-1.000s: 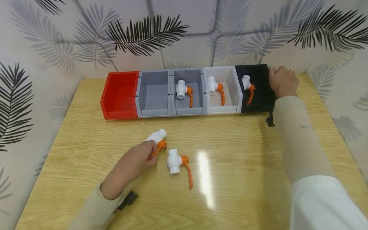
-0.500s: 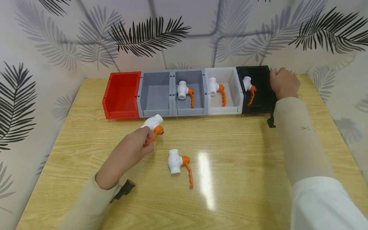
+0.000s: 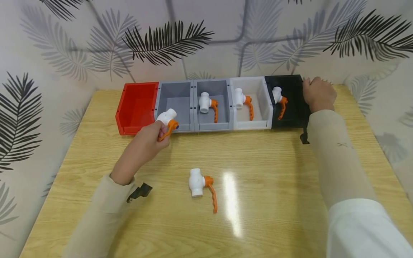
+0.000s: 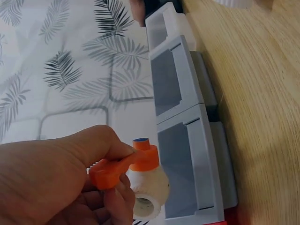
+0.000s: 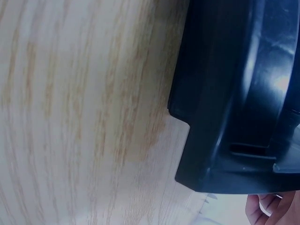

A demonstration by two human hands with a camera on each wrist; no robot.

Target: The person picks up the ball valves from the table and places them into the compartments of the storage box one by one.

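In the head view my left hand [image 3: 146,143] pinches the orange lever of a white ball valve [image 3: 166,117]. The valve hangs over the front of the left grey bin [image 3: 174,89]. The left wrist view shows the thumb and fingers round the lever [image 4: 110,171], the white body below it. My right hand [image 3: 318,94] grips the right rim of the black bin [image 3: 295,84]; its fingertips [image 5: 255,211] show past the bin's edge in the right wrist view. Another ball valve [image 3: 196,183] with an orange lever lies on the table.
A red bin [image 3: 137,104] stands at the row's left end. One valve each lies in the right grey bin [image 3: 213,84], the white bin [image 3: 258,107] and the black bin. A patterned wall covering [image 3: 206,53] rises behind the row on the wooden table [image 3: 264,186].
My left hand has carried its ball valve away from me, from the table's middle to the left grey bin's front. The right hand has stayed at the black bin.
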